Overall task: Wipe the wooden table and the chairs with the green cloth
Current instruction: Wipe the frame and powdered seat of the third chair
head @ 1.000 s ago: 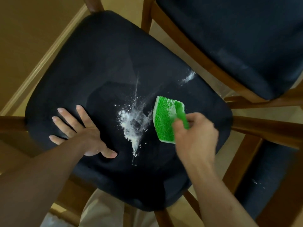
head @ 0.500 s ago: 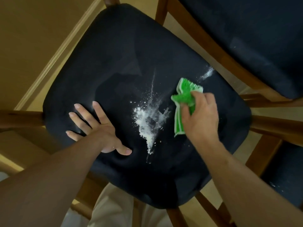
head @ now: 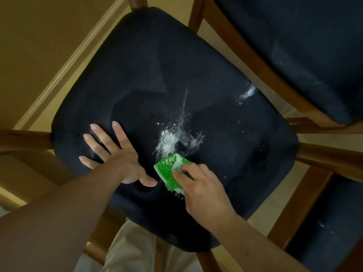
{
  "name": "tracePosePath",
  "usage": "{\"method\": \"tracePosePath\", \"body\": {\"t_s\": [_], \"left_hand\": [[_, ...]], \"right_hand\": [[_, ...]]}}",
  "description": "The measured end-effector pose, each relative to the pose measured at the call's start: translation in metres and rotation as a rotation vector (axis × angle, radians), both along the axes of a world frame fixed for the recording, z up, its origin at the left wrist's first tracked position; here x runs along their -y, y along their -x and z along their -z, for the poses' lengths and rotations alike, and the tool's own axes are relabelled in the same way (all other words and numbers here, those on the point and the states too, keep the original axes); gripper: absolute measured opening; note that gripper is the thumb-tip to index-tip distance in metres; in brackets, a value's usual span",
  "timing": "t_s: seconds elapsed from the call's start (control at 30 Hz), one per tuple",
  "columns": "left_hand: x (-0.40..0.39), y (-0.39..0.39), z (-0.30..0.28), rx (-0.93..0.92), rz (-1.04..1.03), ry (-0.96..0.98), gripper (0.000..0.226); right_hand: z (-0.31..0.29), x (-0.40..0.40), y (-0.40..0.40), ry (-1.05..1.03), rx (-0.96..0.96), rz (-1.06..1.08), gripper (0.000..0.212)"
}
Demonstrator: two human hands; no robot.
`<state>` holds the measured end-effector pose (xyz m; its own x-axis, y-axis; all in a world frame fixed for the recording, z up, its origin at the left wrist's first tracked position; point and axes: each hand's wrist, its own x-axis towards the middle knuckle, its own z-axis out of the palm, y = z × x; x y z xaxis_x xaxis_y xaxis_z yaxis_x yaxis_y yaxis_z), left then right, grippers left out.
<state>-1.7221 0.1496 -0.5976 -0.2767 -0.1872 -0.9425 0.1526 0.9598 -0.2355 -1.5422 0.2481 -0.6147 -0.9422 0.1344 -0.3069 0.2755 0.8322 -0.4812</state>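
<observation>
Head view — three chairs (head: 157,75), left hand (head: 115,154) flat (splayed), right hand (head: 200,187) gripping one green cloth (head: 169,169).

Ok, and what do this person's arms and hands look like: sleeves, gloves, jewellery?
Both forearms are bare with no sleeves in view. The left hand and right hand wear no gloves, and no rings, watch or bracelets show. Fingernails look short and unpainted.
</observation>
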Motion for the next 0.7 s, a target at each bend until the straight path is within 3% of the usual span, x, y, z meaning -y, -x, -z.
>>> {"method": "tracePosePath", "body": {"t_s": [0.17, 0.27, 0.37, 0.6, 0.7], "left_hand": [[0.001, 0.001, -0.001, -0.006, -0.002, -0.024, 0.168], [0.002, 0.001, -0.001, -0.013, -0.005, -0.029, 0.167], [0.002, 0.0, -0.001, -0.017, 0.002, -0.035, 0.167], [0.003, 0.0, 0.0, -0.017, 0.009, -0.021, 0.168], [0.003, 0.0, 0.0, -0.02, 0.002, -0.024, 0.167]], "right_hand": [[0.007, -0.044, 0.041, -0.046, -0.085, 0.261, 0.028], [0.007, -0.07, 0.083, -0.122, -0.085, 0.378, 0.027], [0.012, -0.074, 0.114, -0.126, -0.065, 0.442, 0.038], [0.003, -0.016, 0.069, -0.077, 0.003, 0.06, 0.069], [-0.004, 0.001, 0.026, -0.058, 0.021, -0.1, 0.068]]}}
